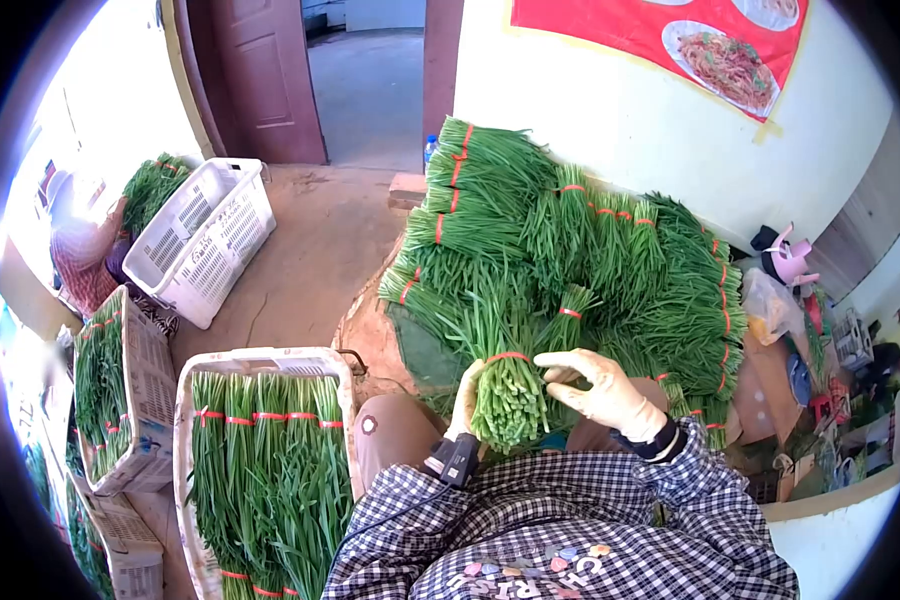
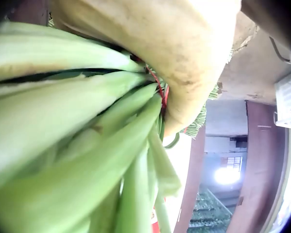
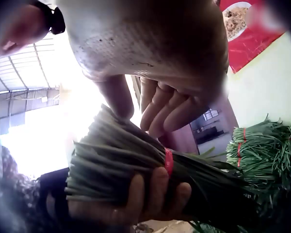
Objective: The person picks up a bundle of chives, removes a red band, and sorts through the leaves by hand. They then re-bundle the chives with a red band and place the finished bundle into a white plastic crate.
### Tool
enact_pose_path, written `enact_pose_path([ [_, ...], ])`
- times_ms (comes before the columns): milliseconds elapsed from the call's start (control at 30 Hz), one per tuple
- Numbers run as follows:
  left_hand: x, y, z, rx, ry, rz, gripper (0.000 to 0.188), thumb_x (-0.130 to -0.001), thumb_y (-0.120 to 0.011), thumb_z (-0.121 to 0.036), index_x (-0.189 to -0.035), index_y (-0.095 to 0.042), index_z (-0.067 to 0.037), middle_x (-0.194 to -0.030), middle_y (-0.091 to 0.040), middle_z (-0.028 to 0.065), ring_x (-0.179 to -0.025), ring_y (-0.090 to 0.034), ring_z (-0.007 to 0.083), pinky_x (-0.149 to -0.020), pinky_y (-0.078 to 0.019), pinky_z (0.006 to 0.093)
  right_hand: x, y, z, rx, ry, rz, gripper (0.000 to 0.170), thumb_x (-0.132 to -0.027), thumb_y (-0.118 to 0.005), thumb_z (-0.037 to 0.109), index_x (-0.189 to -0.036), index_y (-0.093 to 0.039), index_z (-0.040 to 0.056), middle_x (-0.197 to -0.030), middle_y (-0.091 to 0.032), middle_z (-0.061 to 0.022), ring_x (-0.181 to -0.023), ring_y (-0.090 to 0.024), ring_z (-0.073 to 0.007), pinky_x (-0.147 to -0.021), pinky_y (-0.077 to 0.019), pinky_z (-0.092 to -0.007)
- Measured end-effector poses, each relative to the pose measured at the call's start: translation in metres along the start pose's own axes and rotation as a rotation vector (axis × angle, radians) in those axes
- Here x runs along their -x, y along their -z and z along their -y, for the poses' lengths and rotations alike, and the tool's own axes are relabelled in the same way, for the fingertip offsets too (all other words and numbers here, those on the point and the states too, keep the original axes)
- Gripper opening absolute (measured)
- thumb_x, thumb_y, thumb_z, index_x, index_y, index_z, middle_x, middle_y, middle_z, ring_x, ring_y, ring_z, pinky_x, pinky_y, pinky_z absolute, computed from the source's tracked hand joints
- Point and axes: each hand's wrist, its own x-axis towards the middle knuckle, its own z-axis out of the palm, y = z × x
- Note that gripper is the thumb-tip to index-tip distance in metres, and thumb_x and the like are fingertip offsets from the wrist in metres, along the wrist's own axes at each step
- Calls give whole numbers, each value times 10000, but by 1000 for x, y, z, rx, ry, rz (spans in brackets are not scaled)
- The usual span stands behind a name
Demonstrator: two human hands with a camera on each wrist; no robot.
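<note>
1. We observe the left hand (image 1: 464, 402) grasping the red-banded chive bundle (image 1: 510, 407), beyond the right edge of the plastic crate (image 1: 270, 361).
2. We observe the right hand (image 1: 602, 390) beside it, fingers loosely bent, gripping nothing.

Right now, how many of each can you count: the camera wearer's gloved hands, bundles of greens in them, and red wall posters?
Cream-gloved left hand and right hand: 2
Held green leafy bundle: 1
Red food-picture poster: 1
Total: 4
</note>
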Motion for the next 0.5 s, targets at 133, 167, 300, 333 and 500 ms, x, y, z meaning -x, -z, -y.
enact_pose_path([
  [133, 1, 0, 4, 79, 3, 35, 518, -1010, -566, -487, -1275, -671, -54, -1176, -735, 131, -1030, -715, 289, -949, -586, 478, -9, -14, -10, 198, 221, -78, 304, -851, -800, 99, -1142, -716, 123, -964, -715, -79, -867, -694, -278, -820, -559, -364],
  [167, 1, -3, 3, 87, 11, 36, 503, -1023, -547, -486, -1258, -673, -59, -1172, -734, 127, -1022, -717, 285, -932, -595, 468, -12, -15, -13, 198, 220, -77, 304, -851, -800, 99, -1142, -716, 123, -964, -715, -79, -867, -694, -278, -820, -559, -364],
  [300, -3, 0, 3, 84, 47, 46, 469, -1032, -543, -488, -1188, -689, -71, -1115, -737, 106, -958, -716, 272, -881, -608, 443, -14, -23, -17, 185, 347, -170, 153, -875, -770, 67, -1015, -707, 75, -903, -706, -70, -805, -683, -242, -748, -544, -338],
  [333, -6, 3, 1, 94, 39, 29, 471, -1031, -543, -489, -1185, -688, -68, -1111, -737, 103, -959, -714, 271, -877, -609, 438, -15, -24, -14, 158, 370, -207, 91, -891, -750, 34, -963, -699, 53, -874, -700, -60, -766, -677, -205, -696, -533, -319],
  [500, -10, 11, 0, 30, -80, -82, 456, -998, -584, -444, -1242, -693, -75, -1196, -737, 113, -1051, -709, 289, -967, -570, 476, 15, 24, 61, -242, 445, 118, 130, -989, -699, 198, -959, -682, 73, -905, -739, -49, -802, -704, -179, -747, -572, -307],
])
